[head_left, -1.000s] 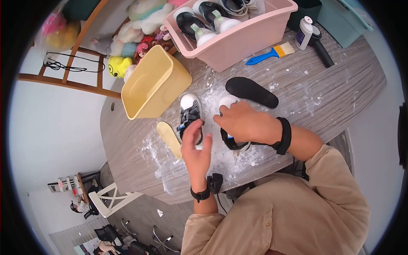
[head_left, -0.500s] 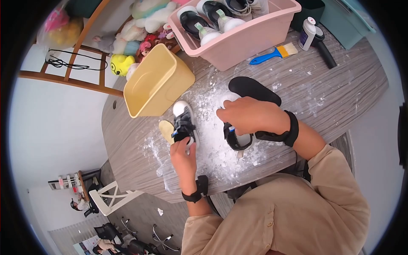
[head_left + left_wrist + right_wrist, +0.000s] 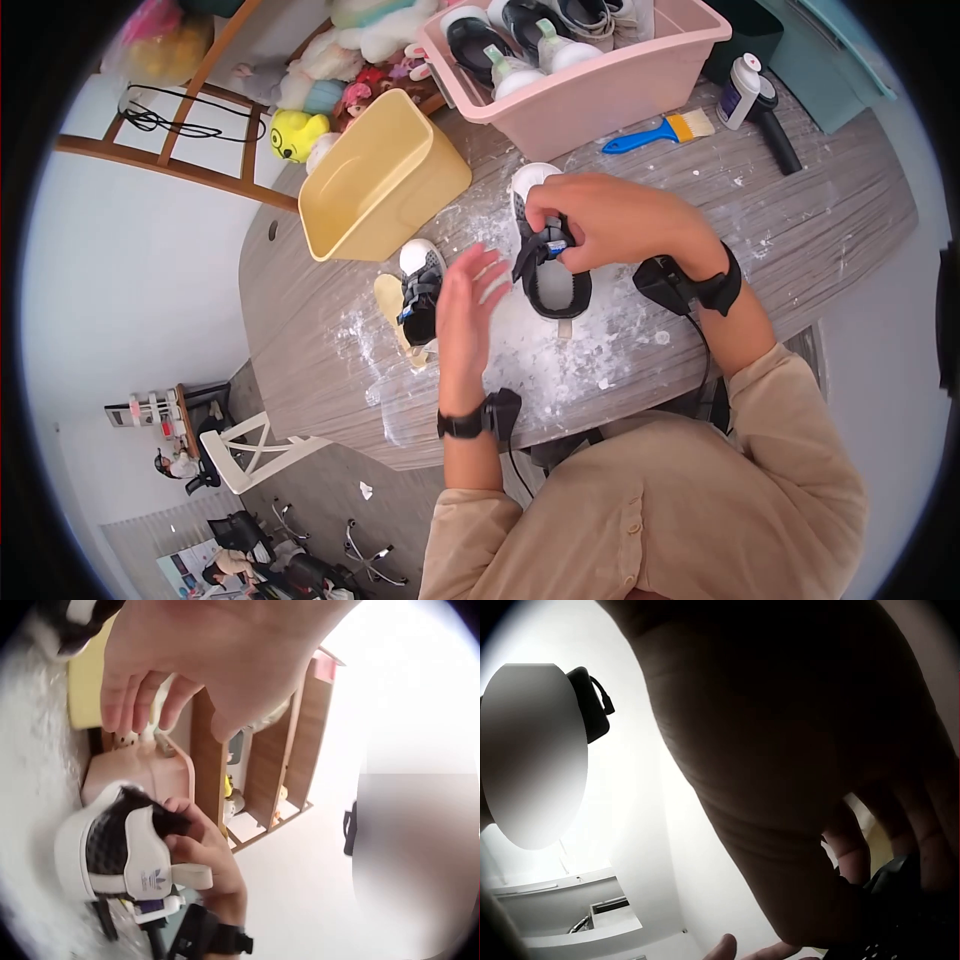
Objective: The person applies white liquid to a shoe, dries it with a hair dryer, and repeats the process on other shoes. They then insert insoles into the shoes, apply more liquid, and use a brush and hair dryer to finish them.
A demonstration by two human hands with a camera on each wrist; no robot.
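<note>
My right hand grips a dark sneaker by its strap and upper, fingers and thumb curled round that part. Its white toe points away from me and the open collar faces me. The left wrist view shows its white heel with a pull tab. My left hand hovers between the two shoes, fingers apart and holding nothing. To its left stands the matching sneaker, overlapping a cream insole. The right wrist view is mostly dark palm, with a bit of black shoe at the bottom.
A yellow bin and a pink bin holding several shoes stand at the back. Behind the right hand lie a blue brush, a white bottle and a black-handled tool. White powder covers the tabletop.
My left hand went to the left sneaker's heel, shifted it left over the cream insole, then came away rightward. My right hand and its sneaker moved farther back; the black insole is hidden now.
</note>
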